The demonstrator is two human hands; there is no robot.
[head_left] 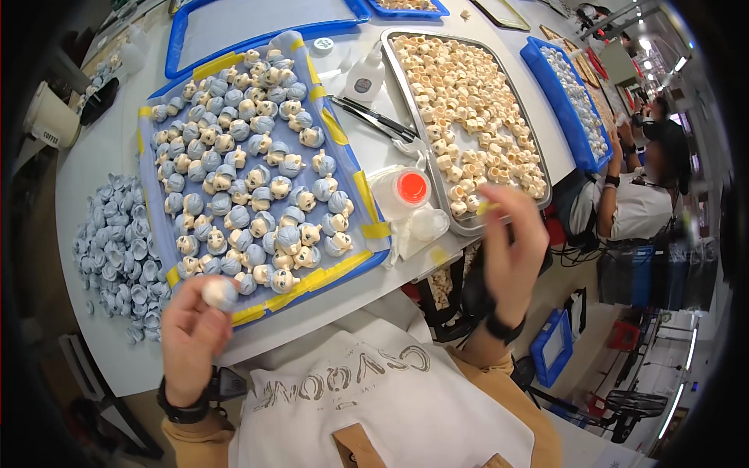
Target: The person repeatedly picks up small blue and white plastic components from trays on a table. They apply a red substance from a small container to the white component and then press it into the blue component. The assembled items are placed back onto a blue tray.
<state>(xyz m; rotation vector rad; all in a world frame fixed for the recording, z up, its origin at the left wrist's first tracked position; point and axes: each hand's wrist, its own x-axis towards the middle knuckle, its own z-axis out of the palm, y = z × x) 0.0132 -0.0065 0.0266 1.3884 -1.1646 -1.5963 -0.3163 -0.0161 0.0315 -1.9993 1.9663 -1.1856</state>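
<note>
My left hand (193, 331) pinches a small doll head (219, 294), pale with a light-blue hair piece, over the near left corner of a blue tray (269, 313) edged with yellow tape. Many similar doll heads (257, 178) lie in that tray. My right hand (515, 253), somewhat blurred, hovers by the near corner of a metal tray (468, 228). Its fingers reach out, slightly apart, and nothing shows between them; a yellow patch (485, 208) is at a fingertip. The metal tray holds many hollow cream-coloured head pieces (468, 101).
Light-blue hair shells (121, 257) are heaped left of the taped tray. Between the trays are tweezers (374, 117), a white bottle (365, 76) and a cup with an orange-red top (402, 189). Another blue tray (566, 101) stands right. A person (644, 187) sits beyond it.
</note>
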